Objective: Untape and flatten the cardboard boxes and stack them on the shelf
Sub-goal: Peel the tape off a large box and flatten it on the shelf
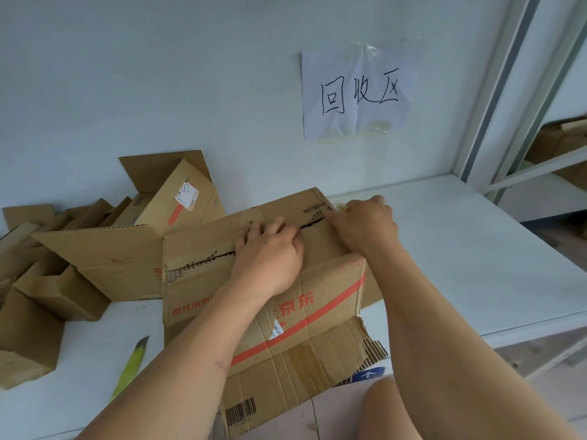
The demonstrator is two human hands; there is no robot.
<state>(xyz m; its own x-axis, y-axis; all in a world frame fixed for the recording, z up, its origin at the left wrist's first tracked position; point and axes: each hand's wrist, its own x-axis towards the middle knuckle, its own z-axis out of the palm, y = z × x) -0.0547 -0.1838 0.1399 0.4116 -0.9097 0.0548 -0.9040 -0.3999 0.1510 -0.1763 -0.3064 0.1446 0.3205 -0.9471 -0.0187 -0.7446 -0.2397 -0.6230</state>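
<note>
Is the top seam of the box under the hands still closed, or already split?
Split: a dark jagged gap runs along the top of the box, between its flaps, beside both hands.

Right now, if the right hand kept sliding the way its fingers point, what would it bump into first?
The right hand points left along the torn seam of the box. It would most likely meet the left hand first, whose fingers rest on that same seam close by. Depth is hard to judge.
</note>
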